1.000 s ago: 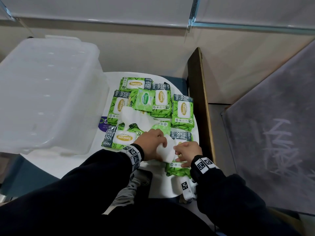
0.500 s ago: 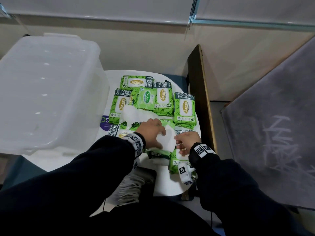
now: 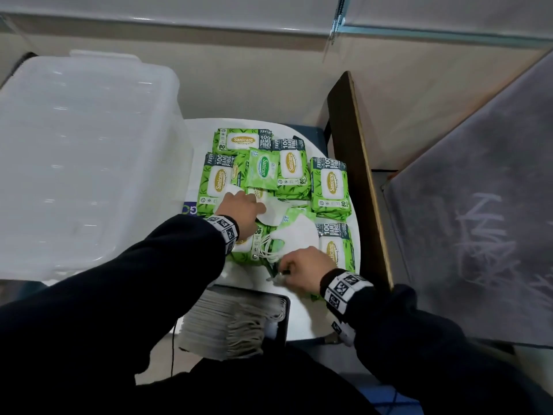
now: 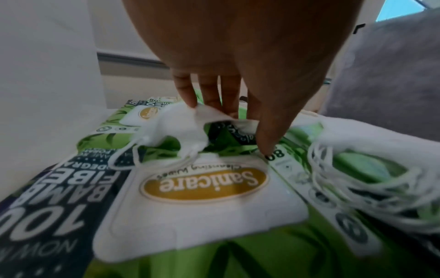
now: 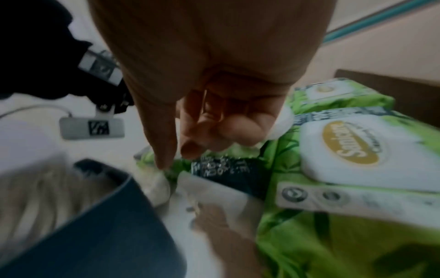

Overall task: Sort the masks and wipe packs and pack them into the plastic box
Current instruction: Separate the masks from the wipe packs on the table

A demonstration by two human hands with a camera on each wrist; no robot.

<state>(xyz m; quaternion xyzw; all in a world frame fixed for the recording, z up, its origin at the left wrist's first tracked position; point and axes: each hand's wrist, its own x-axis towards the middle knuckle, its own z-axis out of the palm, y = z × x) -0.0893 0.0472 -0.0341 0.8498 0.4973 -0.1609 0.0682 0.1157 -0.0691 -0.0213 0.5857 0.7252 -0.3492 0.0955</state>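
Green plastic wipe packs (image 3: 329, 187) crowd the small white round table (image 3: 302, 313) almost to its right edge, beside an upright wooden board (image 3: 356, 163). Left hand (image 3: 239, 209) pinches a white folded mask (image 4: 181, 124) atop them. Right hand (image 3: 302, 271), fingers curled, reaches the near pack edge; whether it grips is unclear. Translucent plastic box (image 3: 83, 163) stands left, touching the table.
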